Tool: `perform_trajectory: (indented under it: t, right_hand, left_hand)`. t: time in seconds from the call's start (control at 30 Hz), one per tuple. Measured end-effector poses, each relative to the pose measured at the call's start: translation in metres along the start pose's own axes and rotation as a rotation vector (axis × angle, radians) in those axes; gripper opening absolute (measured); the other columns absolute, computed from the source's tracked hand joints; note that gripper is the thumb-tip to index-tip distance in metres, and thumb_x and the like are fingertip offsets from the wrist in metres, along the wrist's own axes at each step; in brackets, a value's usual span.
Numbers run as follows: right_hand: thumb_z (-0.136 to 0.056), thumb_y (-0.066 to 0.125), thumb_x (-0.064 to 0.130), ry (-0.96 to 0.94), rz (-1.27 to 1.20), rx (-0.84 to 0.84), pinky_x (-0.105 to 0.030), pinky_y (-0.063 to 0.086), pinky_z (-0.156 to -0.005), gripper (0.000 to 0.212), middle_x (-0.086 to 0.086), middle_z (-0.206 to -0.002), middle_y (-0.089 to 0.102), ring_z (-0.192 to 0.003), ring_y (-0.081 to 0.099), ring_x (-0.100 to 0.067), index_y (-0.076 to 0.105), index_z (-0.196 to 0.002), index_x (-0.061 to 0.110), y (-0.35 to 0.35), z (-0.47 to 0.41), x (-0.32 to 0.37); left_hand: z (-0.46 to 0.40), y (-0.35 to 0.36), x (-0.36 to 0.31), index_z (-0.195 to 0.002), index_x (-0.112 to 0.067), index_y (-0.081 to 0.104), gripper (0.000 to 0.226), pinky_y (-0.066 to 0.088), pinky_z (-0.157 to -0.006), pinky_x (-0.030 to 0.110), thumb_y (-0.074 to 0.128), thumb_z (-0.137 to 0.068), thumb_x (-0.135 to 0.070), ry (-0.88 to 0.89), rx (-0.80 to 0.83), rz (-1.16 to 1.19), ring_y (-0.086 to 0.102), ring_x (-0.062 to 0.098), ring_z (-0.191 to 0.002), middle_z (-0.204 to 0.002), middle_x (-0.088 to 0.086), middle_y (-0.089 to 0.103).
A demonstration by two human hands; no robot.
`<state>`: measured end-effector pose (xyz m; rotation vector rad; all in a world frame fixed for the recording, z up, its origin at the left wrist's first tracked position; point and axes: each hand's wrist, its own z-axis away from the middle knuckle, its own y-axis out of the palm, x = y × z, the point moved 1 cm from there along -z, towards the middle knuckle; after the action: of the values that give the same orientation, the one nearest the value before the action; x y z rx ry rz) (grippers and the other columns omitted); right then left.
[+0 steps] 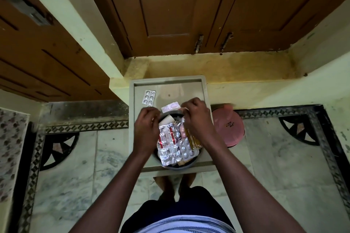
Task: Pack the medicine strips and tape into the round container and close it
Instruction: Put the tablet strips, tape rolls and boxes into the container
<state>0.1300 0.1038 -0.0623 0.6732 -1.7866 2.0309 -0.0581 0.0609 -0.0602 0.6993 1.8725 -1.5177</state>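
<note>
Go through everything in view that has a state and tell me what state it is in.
Round container: open, heaped with medicine strips.
Pink lid: off, on the floor right of the tray.
Silver blister strip: loose on the tray.
Left hand: at the container's rim.
Right hand: fingers curled over the strips.

You've got a small grey stool holding the round container, one loose silver strip and a pinkish packet; the reddish lid sits on the floor beside it.
</note>
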Motion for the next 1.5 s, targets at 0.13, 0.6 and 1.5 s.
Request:
perform_trajectory:
  t: [0.13, 0.6, 1.5]
  right_hand:
    - [-0.091, 0.069, 0.019, -0.032, 0.102, 0.240, -0.047, 0.051, -0.092, 0.027, -0.009, -0.123, 0.065, -0.117, 0.054, -0.035, 0.075, -0.117, 0.019, 0.014, -0.055, 0.002]
    - [-0.082, 0.071, 0.013, -0.072, 0.220, 0.455, -0.042, 0.045, -0.085, 0.027, 0.000, -0.089, 0.057, -0.096, 0.058, -0.030, 0.046, -0.087, 0.021, 0.020, -0.091, 0.017]
    - [-0.085, 0.077, 0.007, 0.153, -0.426, 0.111, -0.035, 0.057, -0.083, 0.021, 0.004, -0.097, 0.074, -0.091, 0.069, -0.016, 0.075, -0.102, 0.019, -0.041, 0.029, 0.003]
  left_hand:
    - [-0.050, 0.004, 0.026, -0.110, -0.005, 0.072, 0.026, 0.047, -0.088, 0.024, 0.061, -0.091, 0.009, -0.084, 0.032, -0.058, 0.065, 0.026, -0.104, -0.114, 0.013, 0.064]
    - [-0.101, 0.036, 0.079, -0.111, -0.007, 0.064, 0.050, 0.051, -0.079, 0.040, 0.090, -0.068, -0.011, -0.464, 0.141, -0.124, 0.061, 0.036, -0.103, -0.111, 0.018, 0.066]
    - [0.038, 0.010, -0.017, -0.105, -0.013, 0.072, 0.012, 0.051, -0.075, 0.030, 0.072, -0.094, -0.017, -0.126, 0.060, -0.083, 0.061, 0.017, -0.090, -0.101, 0.000, 0.059]
